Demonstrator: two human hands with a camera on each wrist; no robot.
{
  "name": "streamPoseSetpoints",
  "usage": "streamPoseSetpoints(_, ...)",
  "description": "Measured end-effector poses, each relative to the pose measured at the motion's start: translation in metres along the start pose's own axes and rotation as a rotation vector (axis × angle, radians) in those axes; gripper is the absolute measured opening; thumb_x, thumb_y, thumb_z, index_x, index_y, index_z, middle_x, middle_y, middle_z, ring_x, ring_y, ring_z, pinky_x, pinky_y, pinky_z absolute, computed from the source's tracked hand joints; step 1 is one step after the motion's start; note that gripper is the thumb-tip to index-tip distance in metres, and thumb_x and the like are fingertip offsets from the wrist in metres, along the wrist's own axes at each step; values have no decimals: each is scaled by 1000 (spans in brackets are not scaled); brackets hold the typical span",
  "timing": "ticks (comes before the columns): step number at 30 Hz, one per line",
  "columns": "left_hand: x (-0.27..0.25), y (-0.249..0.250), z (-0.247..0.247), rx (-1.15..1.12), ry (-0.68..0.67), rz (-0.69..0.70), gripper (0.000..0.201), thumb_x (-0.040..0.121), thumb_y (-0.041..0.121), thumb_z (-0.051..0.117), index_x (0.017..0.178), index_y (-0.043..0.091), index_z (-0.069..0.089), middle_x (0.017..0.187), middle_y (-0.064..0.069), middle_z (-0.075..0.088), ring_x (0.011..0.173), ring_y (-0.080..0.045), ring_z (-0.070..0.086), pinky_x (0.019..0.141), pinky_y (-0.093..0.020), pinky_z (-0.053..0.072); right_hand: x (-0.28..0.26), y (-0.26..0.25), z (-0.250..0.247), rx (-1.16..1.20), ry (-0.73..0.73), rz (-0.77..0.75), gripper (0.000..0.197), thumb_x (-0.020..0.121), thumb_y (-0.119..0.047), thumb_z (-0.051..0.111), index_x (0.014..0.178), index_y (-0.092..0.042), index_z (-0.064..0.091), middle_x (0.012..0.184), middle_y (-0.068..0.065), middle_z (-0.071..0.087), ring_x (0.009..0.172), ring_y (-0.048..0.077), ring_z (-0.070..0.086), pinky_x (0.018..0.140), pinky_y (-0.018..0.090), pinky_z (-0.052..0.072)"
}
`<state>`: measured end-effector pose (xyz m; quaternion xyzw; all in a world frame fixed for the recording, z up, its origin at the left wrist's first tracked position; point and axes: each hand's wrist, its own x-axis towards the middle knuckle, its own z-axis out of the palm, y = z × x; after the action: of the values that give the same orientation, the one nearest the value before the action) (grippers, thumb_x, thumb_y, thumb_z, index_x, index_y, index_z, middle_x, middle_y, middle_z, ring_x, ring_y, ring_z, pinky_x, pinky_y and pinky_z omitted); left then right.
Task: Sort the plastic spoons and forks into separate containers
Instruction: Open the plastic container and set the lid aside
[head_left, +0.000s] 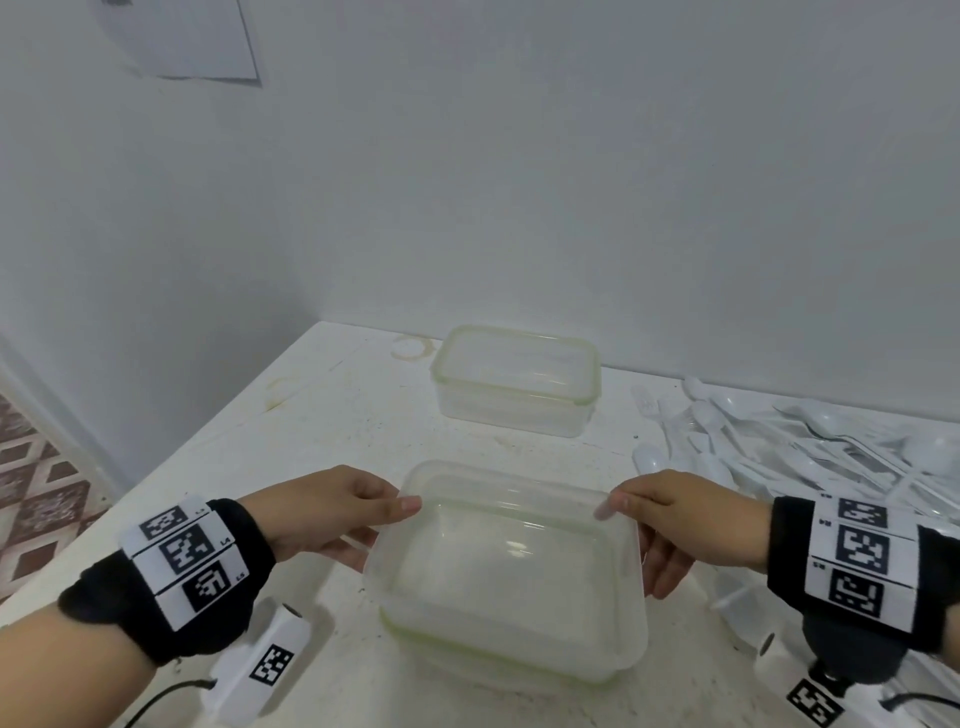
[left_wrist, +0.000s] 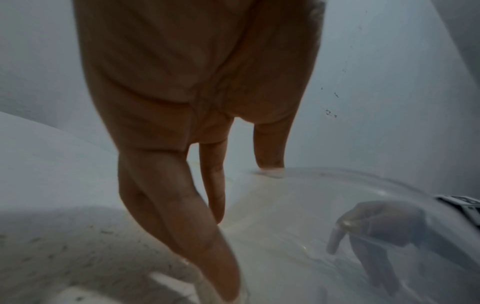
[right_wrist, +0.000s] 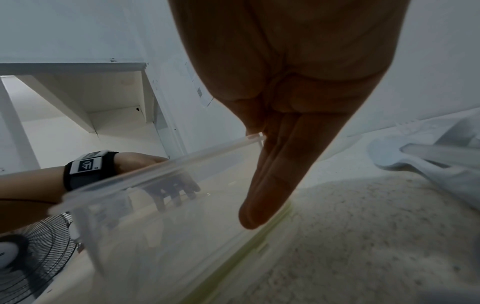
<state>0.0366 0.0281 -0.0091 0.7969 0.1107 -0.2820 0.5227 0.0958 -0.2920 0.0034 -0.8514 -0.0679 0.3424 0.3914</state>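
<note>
White and speckled with dark flecks, a table (head_left: 322, 431) fills the lower part of the head view, set into a corner of pale walls (head_left: 519, 182). A sheet of paper (head_left: 192, 36) is seen fixed high on the left wall, and patterned floor tiles (head_left: 36, 483) show past the table's left edge.

Two clear plastic tubs with greenish rims are set on the table. The far tub (head_left: 517, 382) stands near the back wall, lid on. The near tub (head_left: 511, 587) sits at the front, between both hands – what is gripped is its clear lid (head_left: 514, 525).

A heap of white cutlery (head_left: 810, 447) – spoons and forks mixed – is spread on the table to the right of both tubs, none of it inside either.

The left hand (head_left: 332, 512) is clamped on the lid's left edge, thumb on top and fingers beneath. The right hand (head_left: 675, 519) is clamped on the right edge in the same way. Black wristbands (head_left: 192, 577) with printed square markers are worn on both wrists.
</note>
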Motion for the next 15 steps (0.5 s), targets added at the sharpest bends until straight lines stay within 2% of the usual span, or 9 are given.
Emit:
streamPoseSetpoints(5, 1, 0, 0, 3, 9, 1, 46, 82, 48, 65, 107, 10, 72, 101, -4, 75, 88, -16, 70, 75, -26, 57, 2, -1, 0, -4, 21, -11, 29, 105, -20, 34, 114, -8, 59, 60, 9, 63, 52, 22, 68, 52, 29, 58)
streamPoseSetpoints(9, -1, 4, -5, 8, -10, -34, 71, 62, 65, 72, 108, 11, 72, 106, -4, 74, 91, -19, 70, 74, -29, 58, 0, -5, -5, -31, 28, 0, 30, 102, -31, 40, 111, -8, 58, 70, 12, 63, 58, 25, 68, 54, 32, 58)
streamPoseSetpoints(11, 1, 15, -13, 30, 52, -67, 69, 71, 65, 69, 111, 9, 69, 112, -5, 70, 90, -20, 69, 73, -33, 59, 3, -11, -18, -70, 95, -15, 33, 100, -35, 44, 105, -6, 59, 75, 13, 66, 60, 26, 68, 56, 35, 58)
streamPoseSetpoints(13, 8, 32, -26, 30, 156, -66, 51, 87, 52, 60, 112, 8, 64, 115, -7, 66, 91, -22, 66, 76, -35, 60, 14, -22, -37, -117, 184, -44, 31, 99, -35, 47, 97, -7, 60, 78, 13, 69, 61, 27, 68, 60, 38, 58)
streamPoseSetpoints(15, 22, 52, -42, -13, 232, -43, 42, 93, 42, 56, 113, 6, 62, 116, -10, 66, 94, -25, 65, 81, -37, 59, 29, -35, -54, -148, 267, -68, 30, 100, -34, 47, 92, -8, 60, 81, 12, 70, 60, 26, 70, 61, 36, 59)
